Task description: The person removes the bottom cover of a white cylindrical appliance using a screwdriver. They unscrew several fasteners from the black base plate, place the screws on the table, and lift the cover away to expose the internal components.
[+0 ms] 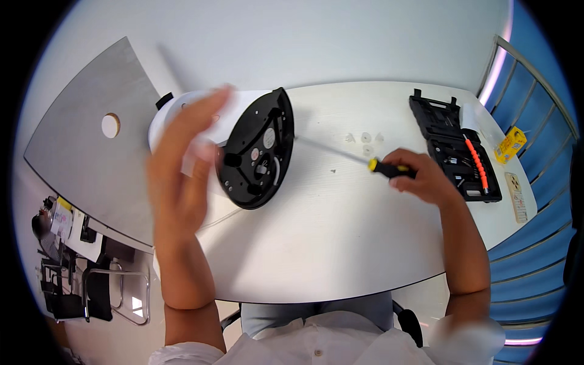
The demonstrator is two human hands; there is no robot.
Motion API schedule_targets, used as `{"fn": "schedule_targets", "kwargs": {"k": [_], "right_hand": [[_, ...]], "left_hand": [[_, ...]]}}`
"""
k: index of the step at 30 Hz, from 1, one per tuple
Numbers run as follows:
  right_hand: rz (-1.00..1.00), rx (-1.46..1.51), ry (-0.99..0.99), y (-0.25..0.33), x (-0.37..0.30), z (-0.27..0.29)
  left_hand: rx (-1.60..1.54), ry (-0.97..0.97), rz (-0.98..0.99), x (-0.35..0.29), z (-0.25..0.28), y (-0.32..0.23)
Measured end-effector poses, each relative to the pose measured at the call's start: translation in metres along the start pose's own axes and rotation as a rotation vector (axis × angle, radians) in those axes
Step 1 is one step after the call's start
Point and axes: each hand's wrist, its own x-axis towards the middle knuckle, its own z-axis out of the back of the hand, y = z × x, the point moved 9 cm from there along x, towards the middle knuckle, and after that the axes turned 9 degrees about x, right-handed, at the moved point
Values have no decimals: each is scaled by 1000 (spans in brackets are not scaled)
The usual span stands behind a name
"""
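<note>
My right hand (420,173) is closed round the black and yellow handle of a screwdriver (389,168). Its long shaft points left, and the tip is at the right edge of a black base plate (258,152); whether it touches is hard to tell. The plate belongs to a white appliance (243,100) tipped on its side, underside turned to the right. Raised and blurred, my left hand (182,170) has its fingers apart in front of the white body and holds nothing. Several small clear pieces (366,139) and a tiny screw-like bit (333,171) lie on the table.
At the right, an open black tool case (453,137) holds bits and an orange flexible shaft (476,163). Beyond it are a yellow box (510,145) and a beige remote-like strip (516,196). A grey panel (91,146) stands left, a railing (535,91) right. A cord (222,219) trails from the appliance.
</note>
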Motion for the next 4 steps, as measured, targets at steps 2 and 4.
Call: {"fn": "schedule_targets", "kwargs": {"k": [2,4], "right_hand": [[178,-23,131,19,-3,-36],[261,-41,185,38,-9,-73]], "left_hand": [[107,-84,91,4,23,36],[127,-39,145,-5,18,75]]}}
